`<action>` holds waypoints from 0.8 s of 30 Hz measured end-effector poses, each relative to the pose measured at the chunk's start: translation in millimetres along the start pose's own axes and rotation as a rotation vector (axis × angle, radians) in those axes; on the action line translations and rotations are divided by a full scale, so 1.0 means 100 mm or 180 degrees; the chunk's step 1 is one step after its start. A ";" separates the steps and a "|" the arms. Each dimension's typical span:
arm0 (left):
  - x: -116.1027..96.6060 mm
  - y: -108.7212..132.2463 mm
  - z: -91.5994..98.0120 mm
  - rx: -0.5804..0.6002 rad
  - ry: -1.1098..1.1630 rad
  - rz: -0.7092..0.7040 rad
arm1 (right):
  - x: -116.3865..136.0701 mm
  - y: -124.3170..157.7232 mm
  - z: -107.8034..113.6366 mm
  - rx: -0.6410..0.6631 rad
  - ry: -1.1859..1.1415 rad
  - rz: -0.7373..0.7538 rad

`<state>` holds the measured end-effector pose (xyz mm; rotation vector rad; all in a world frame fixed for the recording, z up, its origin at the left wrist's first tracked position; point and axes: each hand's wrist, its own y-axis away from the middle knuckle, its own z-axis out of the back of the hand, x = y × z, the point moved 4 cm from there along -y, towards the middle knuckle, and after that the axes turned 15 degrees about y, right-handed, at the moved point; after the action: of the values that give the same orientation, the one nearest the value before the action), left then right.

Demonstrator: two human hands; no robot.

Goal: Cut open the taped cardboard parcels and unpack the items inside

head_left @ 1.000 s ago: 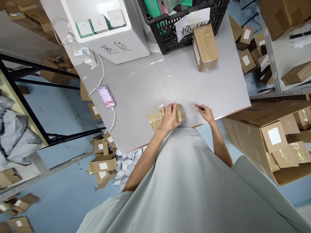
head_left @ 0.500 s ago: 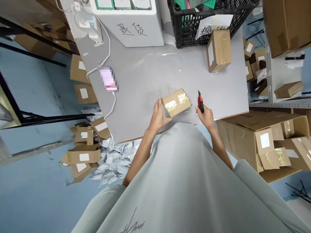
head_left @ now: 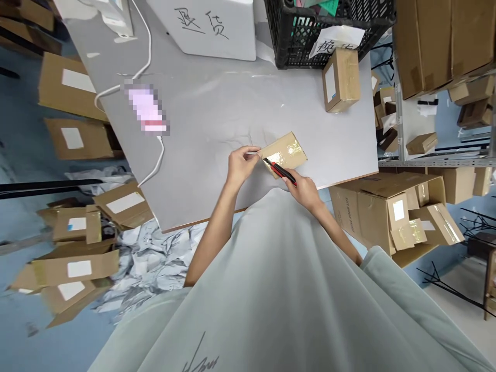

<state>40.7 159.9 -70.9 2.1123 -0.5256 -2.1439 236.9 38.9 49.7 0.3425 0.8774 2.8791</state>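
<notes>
A small cardboard box (head_left: 289,149) with shiny tape strips lies at a slant on the grey table, close to its front edge. At its left corner, the fingers and thumb of my left hand (head_left: 241,166) close on the cardboard. My right hand (head_left: 305,192) grips a red and black utility knife (head_left: 282,172). The knife points up and left across the box, its blade tip at the left end beside my left fingertips. Whether the blade has entered the tape or only touches it, I cannot tell.
On the grey table (head_left: 201,124) are a taller carton (head_left: 346,82), a black crate (head_left: 302,44), a white bin (head_left: 232,39) and a phone (head_left: 147,108) on a white cable. A large open carton (head_left: 360,217) of boxes stands right; opened cartons (head_left: 77,258) and crumpled paper (head_left: 143,253) lie left.
My right hand has brought the knife leftward from beside the box to over its left end. The left hand's fingers have drawn together at the box's left corner. The view has shifted.
</notes>
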 end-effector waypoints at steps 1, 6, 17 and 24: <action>0.00 0.00 0.02 0.0021 0.0053 0.0032 | 0.03 0.02 -0.01 0.0008 0.0045 -0.0022; 0.05 0.03 0.08 0.0048 0.0283 0.0155 | 0.17 0.13 -0.02 0.0067 0.0299 -0.0131; -0.10 0.07 -0.12 -0.0236 -0.0006 0.0236 | 0.28 0.22 0.18 0.0106 0.0642 -0.0395; -0.01 0.03 -0.13 -0.0267 0.0163 0.0319 | 0.21 0.18 0.21 0.0024 0.0648 -0.0381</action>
<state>52.6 155.6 -68.9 2.0454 -0.5153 -2.0165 221.1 39.2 80.9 -0.0037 0.9053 2.8352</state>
